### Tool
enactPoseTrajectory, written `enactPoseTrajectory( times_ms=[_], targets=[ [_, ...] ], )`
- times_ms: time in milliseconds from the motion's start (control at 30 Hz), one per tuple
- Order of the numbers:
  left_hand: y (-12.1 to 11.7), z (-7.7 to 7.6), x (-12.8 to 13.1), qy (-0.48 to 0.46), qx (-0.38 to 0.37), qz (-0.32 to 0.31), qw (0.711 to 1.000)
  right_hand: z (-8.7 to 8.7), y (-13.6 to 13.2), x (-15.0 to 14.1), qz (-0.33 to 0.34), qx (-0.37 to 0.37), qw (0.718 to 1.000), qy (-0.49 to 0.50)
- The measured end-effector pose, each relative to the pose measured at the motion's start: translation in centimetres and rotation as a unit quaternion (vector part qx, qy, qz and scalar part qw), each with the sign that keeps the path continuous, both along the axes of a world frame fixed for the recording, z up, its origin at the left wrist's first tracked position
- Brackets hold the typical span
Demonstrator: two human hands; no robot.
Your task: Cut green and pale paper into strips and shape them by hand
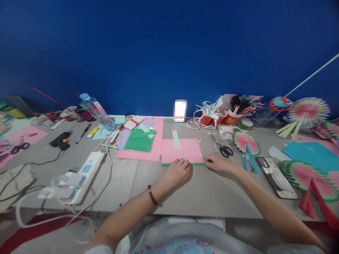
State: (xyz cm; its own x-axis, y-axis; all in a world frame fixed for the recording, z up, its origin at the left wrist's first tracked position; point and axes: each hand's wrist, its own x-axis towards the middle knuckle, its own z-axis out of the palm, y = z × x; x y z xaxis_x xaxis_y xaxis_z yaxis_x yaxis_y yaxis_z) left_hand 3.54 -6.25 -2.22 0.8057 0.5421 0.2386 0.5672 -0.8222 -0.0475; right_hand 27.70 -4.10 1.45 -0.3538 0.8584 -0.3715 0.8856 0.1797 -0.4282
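Note:
A pink paper sheet (182, 146) lies on the table before me, with a green paper strip (168, 164) along its near edge. My left hand (180, 170) rests on that edge, fingers bent and close together, pressing the sheet and strip down. At the sheet's near right corner is my right hand (218, 163), its fingers curled in; a bit of green shows between them, seemingly the strip's end. Two pale green strips (176, 140) lie across the sheet's far edge. Black-handled scissors (225, 151) lie just beyond my right hand.
To the left are a green paper pack (140, 141) on pink paper, a white power strip (86, 176) with cables, a glue gun (61, 140) and a water bottle (98, 111). To the right are a phone (275, 178) with a mouse on it, pleated paper fans (246, 143) and cups (233, 116) of tools.

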Motion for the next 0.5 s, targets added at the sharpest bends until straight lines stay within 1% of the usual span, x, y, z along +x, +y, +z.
enactPoseTrajectory(
  times_ms=[167,400,500],
  targets=[
    [-0.09,-0.08,0.06,0.018,0.009,-0.012,1.000,-0.11,0.14,-0.10,0.003,-0.001,1.000,-0.024],
    [-0.25,0.12,0.06,0.035,0.004,-0.006,0.999,-0.31,0.20,0.20,0.019,0.008,0.999,-0.025],
    [-0.25,0.15,0.09,0.037,0.001,-0.005,0.999,-0.25,0.18,0.19,0.014,0.005,1.000,-0.027]
  ],
)
